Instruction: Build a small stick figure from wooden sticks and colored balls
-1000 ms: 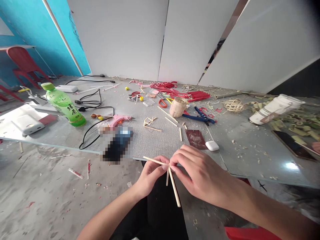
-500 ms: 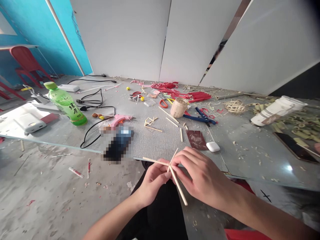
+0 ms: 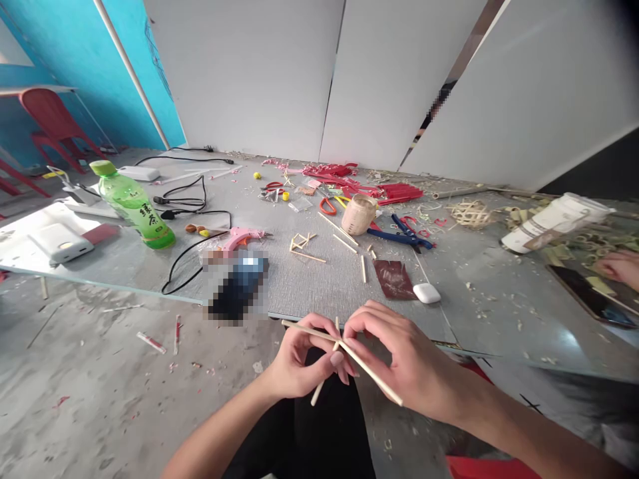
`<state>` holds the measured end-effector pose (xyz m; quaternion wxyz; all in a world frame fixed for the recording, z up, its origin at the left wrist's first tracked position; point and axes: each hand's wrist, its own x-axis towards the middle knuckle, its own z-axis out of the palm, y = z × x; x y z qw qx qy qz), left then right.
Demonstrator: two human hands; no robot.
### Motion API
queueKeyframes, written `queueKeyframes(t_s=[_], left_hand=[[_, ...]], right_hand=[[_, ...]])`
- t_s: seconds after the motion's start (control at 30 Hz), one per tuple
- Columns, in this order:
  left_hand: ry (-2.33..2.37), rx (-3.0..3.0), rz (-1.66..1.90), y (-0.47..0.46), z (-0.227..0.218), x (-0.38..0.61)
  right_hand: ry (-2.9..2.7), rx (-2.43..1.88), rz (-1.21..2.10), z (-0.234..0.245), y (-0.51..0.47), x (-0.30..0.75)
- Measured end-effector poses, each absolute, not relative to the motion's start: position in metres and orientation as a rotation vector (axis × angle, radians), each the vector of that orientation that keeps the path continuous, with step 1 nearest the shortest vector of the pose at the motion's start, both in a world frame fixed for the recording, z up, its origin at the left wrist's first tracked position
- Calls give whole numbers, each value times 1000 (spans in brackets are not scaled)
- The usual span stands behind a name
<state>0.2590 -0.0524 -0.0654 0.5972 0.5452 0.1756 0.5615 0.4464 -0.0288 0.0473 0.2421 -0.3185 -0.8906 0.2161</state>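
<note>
Your L hand (image 3: 305, 364) pinched thin sticks (image 3: 372, 373) nr where they met; R hand (image 3: 397, 346) ditto. Pink glue gun (image 3: 241, 239) lay at 10 o'clock from them.

- It appeared to be a craft workshop, with a long worktable (image 3: 309, 289) across the middle of the frame.
- A pink glue gun (image 3: 242, 237) and blue pliers (image 3: 393, 235) lay near the centre.
- Red strips (image 3: 400, 193) lay at upper centre.
- Bamboo offcuts (image 3: 596, 243) were heaped at the right edge.
- Scraps (image 3: 151, 342) littered the grey floor (image 3: 90, 399) at lower left.
</note>
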Motion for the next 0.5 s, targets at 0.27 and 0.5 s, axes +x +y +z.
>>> queueKeyframes(t_s=[0.27, 0.5], left_hand=[[258, 1211, 1316, -49, -66, 260], [195, 1136, 1321, -49, -69, 262]], right_hand=[[-2449, -789, 564, 44, -33, 443], [-2472, -748, 549, 42, -34, 443]])
